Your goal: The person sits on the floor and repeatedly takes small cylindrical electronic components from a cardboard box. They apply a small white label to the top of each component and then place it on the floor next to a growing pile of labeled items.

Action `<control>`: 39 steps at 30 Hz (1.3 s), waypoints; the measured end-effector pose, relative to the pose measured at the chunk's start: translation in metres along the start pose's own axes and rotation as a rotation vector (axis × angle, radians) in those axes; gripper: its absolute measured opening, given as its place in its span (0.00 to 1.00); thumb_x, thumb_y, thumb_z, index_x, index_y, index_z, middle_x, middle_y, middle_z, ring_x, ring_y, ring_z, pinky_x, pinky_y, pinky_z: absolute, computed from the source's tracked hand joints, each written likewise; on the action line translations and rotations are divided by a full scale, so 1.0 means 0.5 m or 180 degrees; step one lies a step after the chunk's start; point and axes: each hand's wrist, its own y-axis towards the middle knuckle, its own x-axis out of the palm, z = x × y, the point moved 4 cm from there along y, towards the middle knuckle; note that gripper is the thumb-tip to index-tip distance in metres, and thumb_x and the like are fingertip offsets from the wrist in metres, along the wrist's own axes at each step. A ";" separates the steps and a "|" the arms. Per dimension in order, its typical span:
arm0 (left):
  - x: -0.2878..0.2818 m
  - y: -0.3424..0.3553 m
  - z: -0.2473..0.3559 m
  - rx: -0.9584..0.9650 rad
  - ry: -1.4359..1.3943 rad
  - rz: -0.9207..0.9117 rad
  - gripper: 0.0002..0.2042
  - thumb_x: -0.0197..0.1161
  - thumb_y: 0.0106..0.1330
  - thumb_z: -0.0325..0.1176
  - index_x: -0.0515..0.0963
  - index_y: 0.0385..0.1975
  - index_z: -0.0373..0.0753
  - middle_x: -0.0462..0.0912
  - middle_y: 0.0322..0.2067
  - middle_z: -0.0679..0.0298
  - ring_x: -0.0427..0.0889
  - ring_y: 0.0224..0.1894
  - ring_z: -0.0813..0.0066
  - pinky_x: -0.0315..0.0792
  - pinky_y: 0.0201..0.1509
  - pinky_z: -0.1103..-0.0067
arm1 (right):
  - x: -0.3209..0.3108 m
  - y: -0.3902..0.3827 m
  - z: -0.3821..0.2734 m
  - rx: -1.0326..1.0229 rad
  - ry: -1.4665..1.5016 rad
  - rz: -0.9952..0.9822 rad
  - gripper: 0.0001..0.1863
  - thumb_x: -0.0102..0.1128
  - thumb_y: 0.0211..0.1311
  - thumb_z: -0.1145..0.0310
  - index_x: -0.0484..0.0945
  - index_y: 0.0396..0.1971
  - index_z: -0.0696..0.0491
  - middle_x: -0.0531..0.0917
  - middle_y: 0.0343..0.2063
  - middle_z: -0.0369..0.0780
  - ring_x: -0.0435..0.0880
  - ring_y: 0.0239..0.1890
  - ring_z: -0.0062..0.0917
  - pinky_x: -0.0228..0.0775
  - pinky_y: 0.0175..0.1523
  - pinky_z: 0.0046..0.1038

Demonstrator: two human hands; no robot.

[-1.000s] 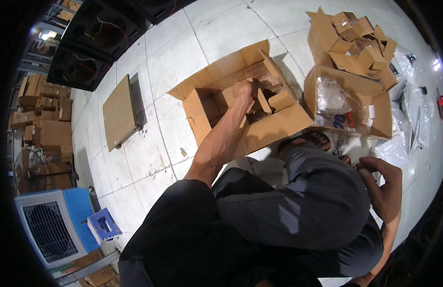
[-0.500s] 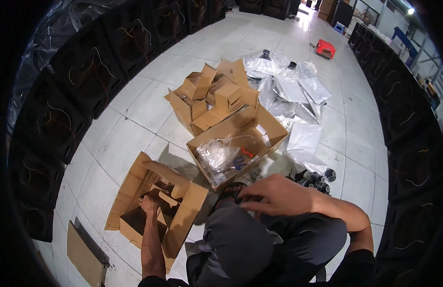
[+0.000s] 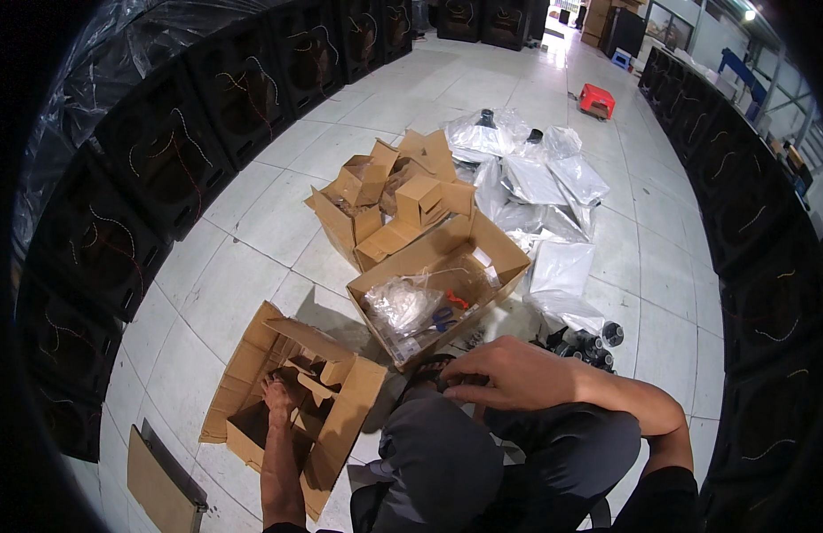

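Head view: tiled floor [image 3: 247, 266], open divided carton [image 3: 345, 428], left hand [image 3: 276, 397] inside it.
Black speaker cabinets [image 3: 163, 155] with loose wires line both sides of the room; the pale, smudged tiles between them look hard and smooth. On these sits the corrugated carton, left of the person's knees [image 3: 443, 471], flaps spread. It looks light and fairly stiff, though the flaps should bend easily, so opposite side walls seem the best hold. Its cardboard dividers [image 3: 316, 388] look thinner and easily creased, best pinched by an upper edge. The right hand [image 3: 509, 373] is loosely curled above the knees, apparently empty. The left's fingers bend down among the dividers; how tightly, or around what, I cannot tell.
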 end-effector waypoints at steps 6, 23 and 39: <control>-0.082 -0.076 0.122 -0.0029 0.0168 -0.0162 0.39 0.68 0.52 0.48 0.60 0.64 0.40 0.54 0.67 0.53 0.50 0.70 0.50 0.60 0.66 0.55 | -0.004 -0.011 0.012 0.0082 -0.0094 -0.0002 0.19 0.54 0.65 0.58 0.78 0.40 0.63 0.82 0.31 0.52 0.80 0.36 0.46 0.71 0.44 0.39; 0.009 0.035 0.034 0.0005 -0.0019 -0.0157 0.40 0.68 0.54 0.44 0.57 0.62 0.29 0.82 0.41 0.47 0.84 0.43 0.57 0.79 0.42 0.67 | -0.007 -0.015 -0.004 0.0036 -0.0029 0.0036 0.18 0.55 0.64 0.61 0.78 0.40 0.62 0.82 0.32 0.52 0.81 0.37 0.45 0.72 0.44 0.38; -0.156 -0.096 0.168 0.0039 0.0510 0.0476 0.19 0.56 0.59 0.31 0.63 0.48 0.33 0.84 0.30 0.54 0.84 0.36 0.55 0.65 0.55 0.57 | 0.006 0.000 -0.014 0.0575 0.0003 0.0331 0.10 0.62 0.55 0.76 0.80 0.38 0.62 0.84 0.30 0.46 0.85 0.33 0.31 0.74 0.41 0.28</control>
